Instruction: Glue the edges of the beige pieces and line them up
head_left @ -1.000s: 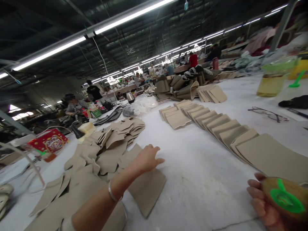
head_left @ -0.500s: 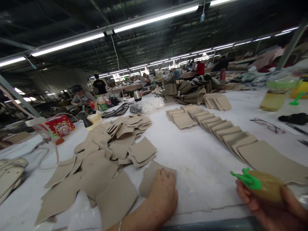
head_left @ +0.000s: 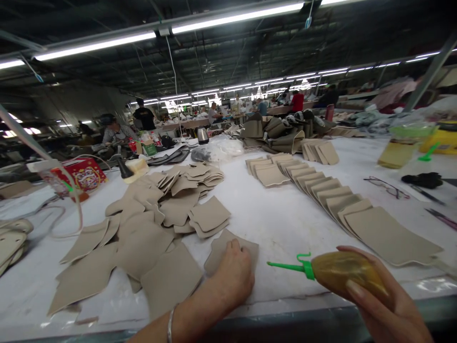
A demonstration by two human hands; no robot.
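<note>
My left hand (head_left: 236, 269), a bracelet on its wrist, rests with curled fingers on a single beige padded piece (head_left: 218, 247) near the table's front edge. Its fingertips grip the piece near the top; the palm side is hidden. In my right hand (head_left: 378, 300) is a squeeze bottle (head_left: 352, 275) of amber liquid, fingers wrapped round it. The bottle lies nearly level, its green nozzle (head_left: 290, 267) pointing left toward the piece, apart from it. Left of my hands is a loose heap of beige pieces (head_left: 143, 243). To the right runs an overlapping row of similar pieces (head_left: 332, 197).
Glasses (head_left: 389, 186), a black object (head_left: 423, 180) and scissors (head_left: 442, 219) lie at right, near a tub of yellowish liquid (head_left: 394, 152). A red box (head_left: 84, 177) and hose (head_left: 76, 205) stand left. Dark rolled pieces (head_left: 278, 133) and a kettle (head_left: 203, 136) sit behind. People work farther back.
My right hand has turned the bottle so its green nozzle now points left, and it has come more into view. My left hand stays on the same piece. The view has shifted slightly.
</note>
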